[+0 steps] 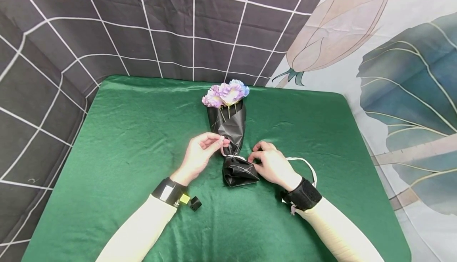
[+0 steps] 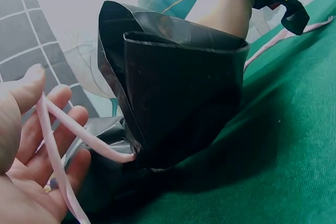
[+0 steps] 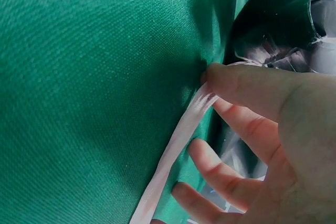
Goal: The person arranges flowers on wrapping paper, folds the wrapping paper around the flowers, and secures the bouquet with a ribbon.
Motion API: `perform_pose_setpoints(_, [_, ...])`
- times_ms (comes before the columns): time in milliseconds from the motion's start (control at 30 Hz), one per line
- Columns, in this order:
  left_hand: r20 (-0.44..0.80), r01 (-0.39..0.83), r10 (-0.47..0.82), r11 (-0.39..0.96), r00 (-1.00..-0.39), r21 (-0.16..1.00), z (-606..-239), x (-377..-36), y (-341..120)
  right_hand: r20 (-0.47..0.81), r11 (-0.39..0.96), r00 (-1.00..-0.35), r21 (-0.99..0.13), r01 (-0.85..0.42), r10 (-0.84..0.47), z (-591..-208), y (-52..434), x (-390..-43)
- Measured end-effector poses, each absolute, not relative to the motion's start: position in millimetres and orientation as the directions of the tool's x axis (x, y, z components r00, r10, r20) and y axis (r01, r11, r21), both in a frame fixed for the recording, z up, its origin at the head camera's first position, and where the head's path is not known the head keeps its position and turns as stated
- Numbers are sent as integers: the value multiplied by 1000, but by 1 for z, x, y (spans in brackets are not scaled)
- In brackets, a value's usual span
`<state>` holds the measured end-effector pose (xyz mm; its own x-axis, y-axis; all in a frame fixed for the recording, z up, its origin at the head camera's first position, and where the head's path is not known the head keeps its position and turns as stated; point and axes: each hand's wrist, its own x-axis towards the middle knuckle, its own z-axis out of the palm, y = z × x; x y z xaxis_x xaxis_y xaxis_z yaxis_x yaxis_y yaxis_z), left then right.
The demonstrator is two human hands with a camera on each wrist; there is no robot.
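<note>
A bouquet of purple and blue flowers [image 1: 228,93] in black wrapping paper [image 1: 232,127] lies on the green cloth, blooms toward the far edge. Around its narrow waist runs a pale pink ribbon [image 1: 235,157]. To the left of the waist, my left hand [image 1: 200,151] pinches one part of the ribbon [image 2: 89,139] between thumb and fingertips, the end hanging down past the palm. On the other side, my right hand [image 1: 273,165] pinches the ribbon [image 3: 178,135] between thumb and index finger. The folded paper base [image 2: 184,93] flares toward me between the hands.
The ribbon's loose tail [image 1: 307,163] curves over the cloth beyond my right wrist. Green cloth [image 1: 143,115] covers the table. A dark gridded curtain [image 1: 171,24] hangs behind it, with a leaf-patterned one [image 1: 410,75] at right. Both wrists wear black bands [image 1: 303,194].
</note>
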<state>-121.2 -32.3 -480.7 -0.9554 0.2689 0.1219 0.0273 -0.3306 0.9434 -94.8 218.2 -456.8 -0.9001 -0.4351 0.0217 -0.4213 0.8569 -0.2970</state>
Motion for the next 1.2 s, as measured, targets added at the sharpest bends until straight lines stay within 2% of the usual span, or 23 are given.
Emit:
perform_pose_setpoints(233, [167, 90, 283, -268, -945, 959, -481, -119, -32, 22, 859, -902, -296, -418, -431, -456, 218, -95])
perform_pose_setpoints(433, [148, 57, 296, -294, -944, 954, -487, -119, -30, 11, 852, -897, -305, -425, -443, -454, 218, -96])
perform_pose_setpoints(633, [163, 101, 275, -227, -947, 969, -483, -118, -30, -4, 782, -861, -420, -460, -508, -448, 223, -102])
perform_pose_setpoints(767, [206, 155, 267, -200, -942, 967, -471, -114, -31, -116, 748, -838, -528, -403, -533, -437, 230, -107])
perform_pose_setpoints(900, [208, 163, 261, -183, -942, 969, -461, -111, -32, -204, 753, -821, -557, -351, -534, -423, 238, -112])
perform_pose_setpoints(1200, [154, 113, 260, -166, -953, 980, -457, -109, -33, -206, 776, -853, -554, -302, -479, -394, 256, -125])
